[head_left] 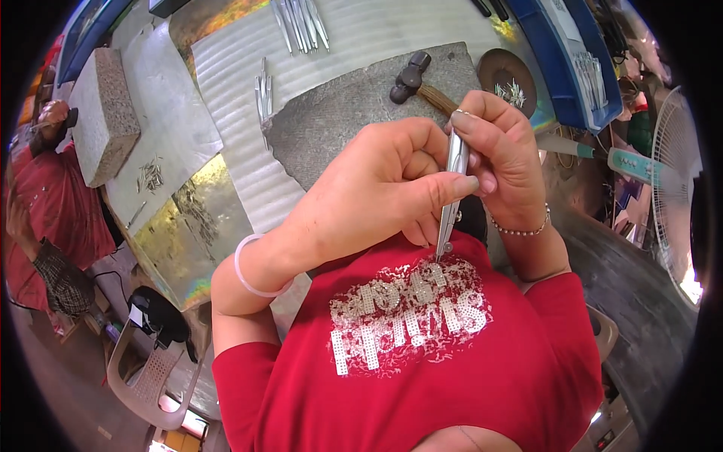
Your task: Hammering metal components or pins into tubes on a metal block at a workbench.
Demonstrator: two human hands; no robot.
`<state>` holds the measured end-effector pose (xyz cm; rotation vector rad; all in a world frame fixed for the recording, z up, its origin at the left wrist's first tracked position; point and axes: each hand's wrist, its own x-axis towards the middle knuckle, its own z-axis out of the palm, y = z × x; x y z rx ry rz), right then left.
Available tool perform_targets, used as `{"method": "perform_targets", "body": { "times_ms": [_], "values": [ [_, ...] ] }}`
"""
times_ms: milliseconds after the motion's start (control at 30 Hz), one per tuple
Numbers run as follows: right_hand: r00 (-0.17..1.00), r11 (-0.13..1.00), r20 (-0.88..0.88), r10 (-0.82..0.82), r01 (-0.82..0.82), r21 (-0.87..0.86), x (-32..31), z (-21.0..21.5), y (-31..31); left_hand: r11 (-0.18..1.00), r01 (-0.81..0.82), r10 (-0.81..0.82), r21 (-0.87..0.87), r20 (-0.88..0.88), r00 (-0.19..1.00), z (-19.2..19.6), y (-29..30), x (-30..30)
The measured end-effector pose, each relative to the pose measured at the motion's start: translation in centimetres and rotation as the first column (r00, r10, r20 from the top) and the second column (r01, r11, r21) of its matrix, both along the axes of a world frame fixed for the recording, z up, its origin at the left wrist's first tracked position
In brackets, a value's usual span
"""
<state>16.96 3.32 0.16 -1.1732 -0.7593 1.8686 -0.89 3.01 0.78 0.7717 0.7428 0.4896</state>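
A slim silver drawing compass [446, 222] is held upright in front of my red shirt, its pointed end downward and a small round knob near the tip. My left hand [369, 177] is closed around its middle, with the thumb pressed along the front. At the upper end, my right hand [501, 143] pinches the compass between thumb and fingers. A hammer [410, 77] with a dark head and wooden handle lies just beyond my hands on a grey stone slab [324, 128]; my right hand hides the handle's end.
Several silver compasses [301, 26] lie on white foam sheeting [226, 53]. A brown dish [493, 64] holds small metal parts, beside a blue bin [557, 83]. At left stand a granite block [105, 113] and another person in red [56, 218]. A fan [674, 158] is at right.
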Motion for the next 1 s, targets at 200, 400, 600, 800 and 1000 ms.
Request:
{"method": "perform_targets", "body": {
  "times_ms": [200, 400, 600, 800, 1000],
  "values": [
    [0.995, 0.990, 0.018, -0.094, 0.091, 0.112, -0.2, -0.1, -1.4, 0.987, 0.129, -0.118, 0.094, -0.113, 0.987, 0.9, 0.5, -0.1],
    [0.984, 0.977, 0.011, -0.177, 0.174, 0.122, -0.3, -0.5, -2.3, 0.969, 0.225, -0.213, 0.105, -0.111, 0.971, 1.3, 1.2, 0.0],
    [0.976, 0.972, -0.037, -0.216, 0.218, 0.090, -0.3, -0.5, -2.6, 0.973, 0.228, -0.227, 0.047, -0.031, 0.973, 0.7, 1.3, 0.3],
    [0.974, 0.976, -0.091, -0.207, 0.212, 0.042, -0.3, -0.7, -2.6, 0.983, 0.175, -0.172, -0.048, 0.069, 0.983, 0.4, 1.0, 0.3],
    [0.976, 0.983, -0.126, -0.176, 0.181, 0.036, -0.5, -1.0, -2.6, 0.990, 0.120, -0.114, -0.077, 0.078, 0.990, 0.3, 0.6, 0.3]
  ]
}}
